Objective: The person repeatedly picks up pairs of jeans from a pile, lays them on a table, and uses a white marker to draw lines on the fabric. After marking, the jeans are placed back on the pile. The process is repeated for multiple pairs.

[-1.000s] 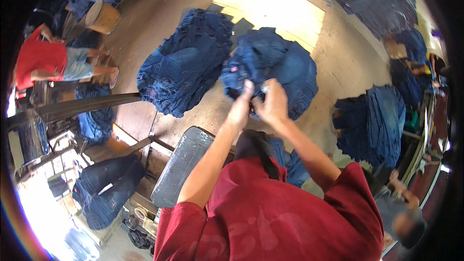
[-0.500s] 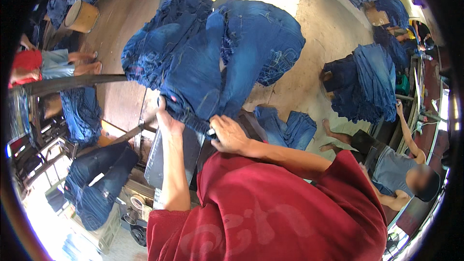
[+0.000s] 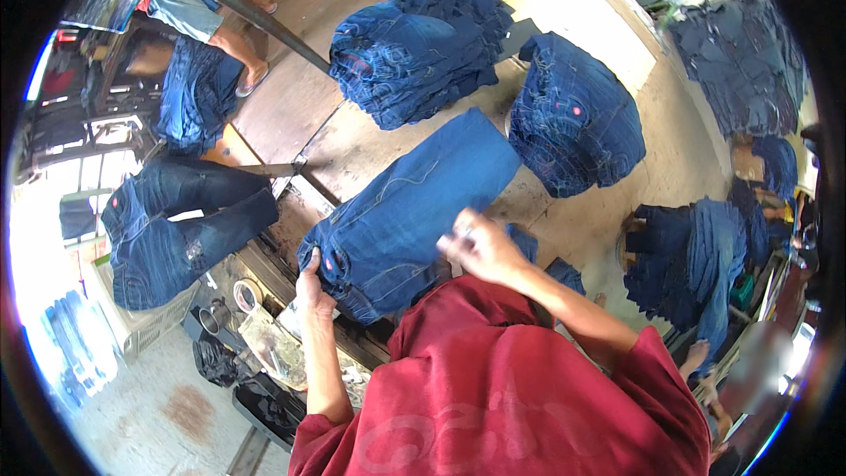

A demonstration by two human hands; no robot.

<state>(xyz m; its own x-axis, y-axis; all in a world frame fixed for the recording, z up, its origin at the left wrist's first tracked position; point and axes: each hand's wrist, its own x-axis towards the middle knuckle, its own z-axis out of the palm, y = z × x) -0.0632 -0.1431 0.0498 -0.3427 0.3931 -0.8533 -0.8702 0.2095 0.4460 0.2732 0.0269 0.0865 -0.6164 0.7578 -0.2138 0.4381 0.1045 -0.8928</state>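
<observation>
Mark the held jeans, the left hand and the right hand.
Held jeans [image 3: 412, 210]: head view, middle of the leg fabric.
Left hand [image 3: 312, 291]: head view, middle of the hand, below the thumb.
Right hand [image 3: 485, 250]: head view, middle of the hand.

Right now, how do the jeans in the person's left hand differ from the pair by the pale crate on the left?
The held jeans are lighter blue; the pair by the pale crate is darker. The held jeans' legs lie together in one broad strip; the other pair's legs spread apart. The left hand grips the held jeans; no hand touches the other pair. Both are blue denim.
</observation>
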